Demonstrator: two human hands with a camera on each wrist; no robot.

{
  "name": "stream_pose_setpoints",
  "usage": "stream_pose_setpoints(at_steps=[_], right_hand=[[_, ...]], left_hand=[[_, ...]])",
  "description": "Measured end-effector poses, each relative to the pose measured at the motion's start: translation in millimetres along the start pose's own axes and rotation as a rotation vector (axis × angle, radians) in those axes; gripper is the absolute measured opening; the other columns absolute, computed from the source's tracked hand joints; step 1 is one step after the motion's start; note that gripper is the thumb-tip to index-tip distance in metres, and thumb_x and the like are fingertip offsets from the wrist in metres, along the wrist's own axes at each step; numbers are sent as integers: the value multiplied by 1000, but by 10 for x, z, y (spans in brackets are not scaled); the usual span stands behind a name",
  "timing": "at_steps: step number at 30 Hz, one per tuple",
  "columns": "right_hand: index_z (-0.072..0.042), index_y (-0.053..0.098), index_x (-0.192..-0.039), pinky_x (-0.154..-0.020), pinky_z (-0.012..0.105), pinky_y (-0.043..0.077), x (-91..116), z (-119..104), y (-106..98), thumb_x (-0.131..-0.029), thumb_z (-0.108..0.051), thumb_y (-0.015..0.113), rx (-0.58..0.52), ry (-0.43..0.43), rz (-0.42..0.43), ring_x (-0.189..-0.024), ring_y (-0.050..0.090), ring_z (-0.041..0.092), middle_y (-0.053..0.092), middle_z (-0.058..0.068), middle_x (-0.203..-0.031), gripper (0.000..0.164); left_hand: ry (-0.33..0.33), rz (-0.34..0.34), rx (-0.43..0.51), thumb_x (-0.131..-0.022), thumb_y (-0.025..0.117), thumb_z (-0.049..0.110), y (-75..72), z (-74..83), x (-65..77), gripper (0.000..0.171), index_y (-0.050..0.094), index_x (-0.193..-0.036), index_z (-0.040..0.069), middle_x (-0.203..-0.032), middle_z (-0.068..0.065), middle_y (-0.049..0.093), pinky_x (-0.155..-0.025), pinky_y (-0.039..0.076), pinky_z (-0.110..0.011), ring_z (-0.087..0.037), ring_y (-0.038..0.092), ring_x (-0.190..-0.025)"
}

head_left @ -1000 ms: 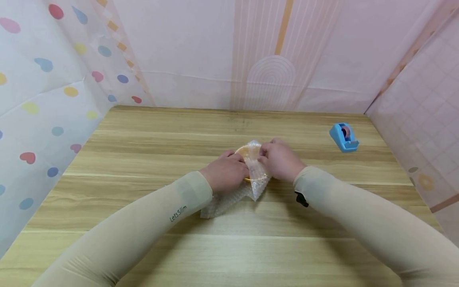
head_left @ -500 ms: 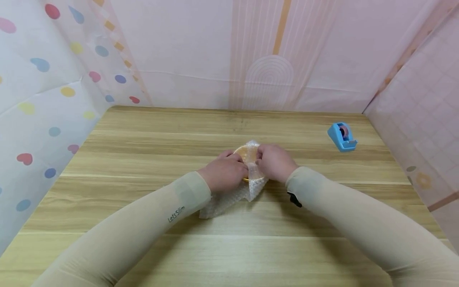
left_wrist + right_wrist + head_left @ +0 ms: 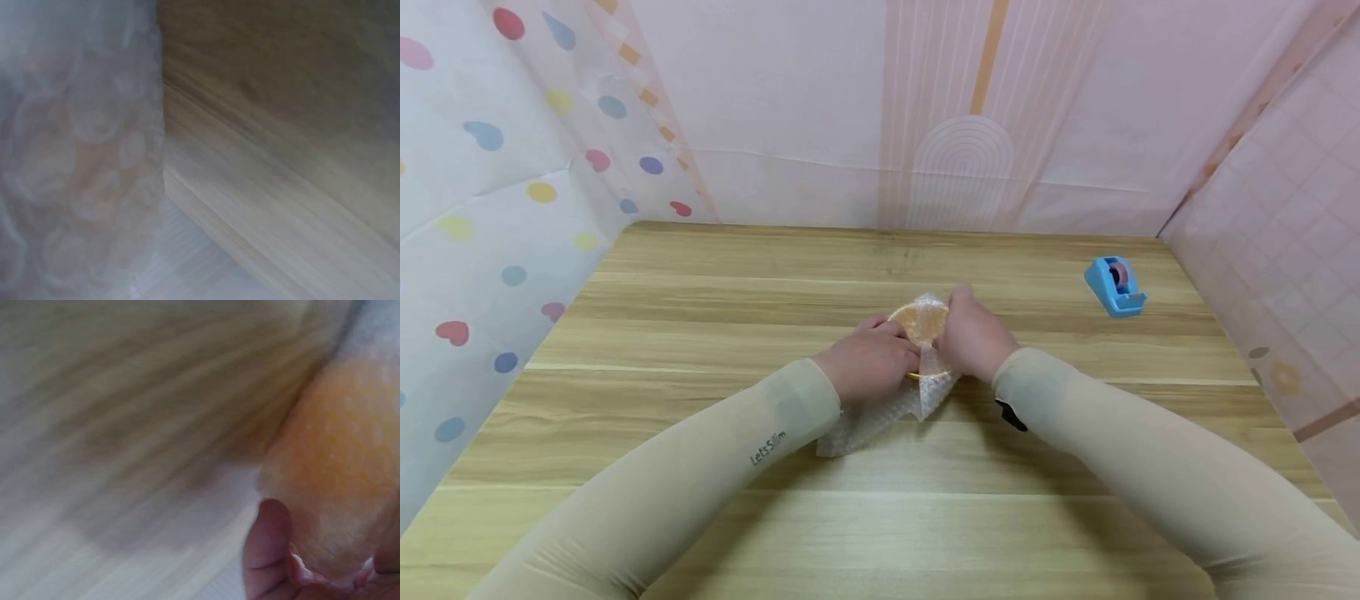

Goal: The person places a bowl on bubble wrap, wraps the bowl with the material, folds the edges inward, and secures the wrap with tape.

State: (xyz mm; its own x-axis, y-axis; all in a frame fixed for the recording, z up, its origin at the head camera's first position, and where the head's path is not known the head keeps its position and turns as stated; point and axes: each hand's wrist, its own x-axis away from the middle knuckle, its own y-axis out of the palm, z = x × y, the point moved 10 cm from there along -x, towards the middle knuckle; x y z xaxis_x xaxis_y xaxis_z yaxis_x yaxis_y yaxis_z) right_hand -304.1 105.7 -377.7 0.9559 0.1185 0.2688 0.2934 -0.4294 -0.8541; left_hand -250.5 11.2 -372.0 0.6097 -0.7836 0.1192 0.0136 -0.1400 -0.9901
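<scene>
Gripping bubble wrap with right hand around orange item; cannot tell hold of left hand. Could spring open on near side through early release.

Head cam sits high, faces forward and down, widest view: left hand, right hand, surface. Wrist cams run very close, blurry: bubble wrap at frame left on left, frame right on right. All three share bubble wrap and surface.

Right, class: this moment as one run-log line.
left hand, right hand: on bubble wrap; bowl: orange, partly wrapped; tape dispenser: blue, on table
</scene>
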Motion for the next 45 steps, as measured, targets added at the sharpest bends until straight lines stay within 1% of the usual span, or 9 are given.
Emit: stream_pose_setpoints(at_steps=[4, 7, 13, 20, 29, 33, 38, 41, 45], right_hand=[[5, 40, -145, -85, 42, 58, -73, -43, 18, -99, -28, 72, 101, -23, -69, -95, 67, 29, 70, 19, -116, 65], [6, 61, -130, -100, 44, 54, -136, -104, 15, -96, -33, 74, 217, -78, -98, -105, 66, 30, 69, 18, -123, 54], [-1, 71, -108, -94, 44, 56, -182, -112, 4, -93, -37, 75, 295, -70, -110, -95, 65, 27, 73, 13, -110, 40], [-1, 68, -116, -96, 44, 56, -189, -92, -23, -94, -39, 76, 315, -39, -92, -98, 65, 27, 73, 13, -115, 45], [0, 65, -123, -96, 45, 57, -170, -96, -5, -94, -38, 76, 295, -24, -85, -100, 67, 27, 73, 14, -118, 49], [1, 63, -126, -97, 45, 57, -161, -94, 4, -95, -37, 76, 279, -23, -80, -103, 68, 28, 72, 15, -119, 51], [1, 61, -126, -97, 46, 57, -155, -96, 14, -94, -36, 76, 276, -28, -73, -102, 68, 28, 72, 15, -115, 51], [1, 61, -127, -98, 46, 57, -158, -92, 25, -94, -36, 77, 282, -25, -72, -103, 68, 29, 72, 14, -114, 52], [2, 60, -129, -100, 46, 57, -164, -87, 46, -95, -38, 75, 305, -28, -74, -103, 68, 28, 72, 14, -113, 54]], left_hand=[[6, 13, 14, -107, 53, 14, -18, -1, 13, 28, 78, -117, 22, -135, 10, 71, -120, 37, -50, -22, 57, -129], [8, 20, 25, -107, 52, 13, -20, -6, 19, 30, 78, -118, 22, -135, 8, 70, -121, 36, -50, -22, 57, -132], [15, 23, 46, -107, 53, 14, -11, -2, 1, 28, 78, -118, 21, -130, 5, 69, -121, 37, -50, -22, 57, -131], [31, 3, 91, -106, 60, 22, -44, -5, -12, 21, 77, -119, 19, -132, 4, 69, -122, 35, -48, -20, 55, -133], [80, 65, 289, -106, 60, 32, -166, -133, 109, 34, 74, -126, 9, -144, -5, 66, -125, 37, -40, -26, 54, -144], [43, 151, 400, -110, 52, 30, -252, -285, 186, 37, 70, -133, 7, -149, -8, 62, -125, 37, -43, -28, 52, -146], [-62, 242, 441, -110, 51, 23, -312, -568, 260, 35, 65, -138, 7, -144, -9, 65, -122, 41, -46, -29, 57, -141], [-139, 216, 427, -109, 53, 20, -272, -723, 289, 36, 62, -141, 8, -144, -8, 65, -122, 41, -47, -29, 57, -141], [-227, 113, 402, -107, 56, 20, -126, -868, 341, 44, 56, -149, 10, -151, -10, 61, -122, 40, -50, -32, 55, -143]])
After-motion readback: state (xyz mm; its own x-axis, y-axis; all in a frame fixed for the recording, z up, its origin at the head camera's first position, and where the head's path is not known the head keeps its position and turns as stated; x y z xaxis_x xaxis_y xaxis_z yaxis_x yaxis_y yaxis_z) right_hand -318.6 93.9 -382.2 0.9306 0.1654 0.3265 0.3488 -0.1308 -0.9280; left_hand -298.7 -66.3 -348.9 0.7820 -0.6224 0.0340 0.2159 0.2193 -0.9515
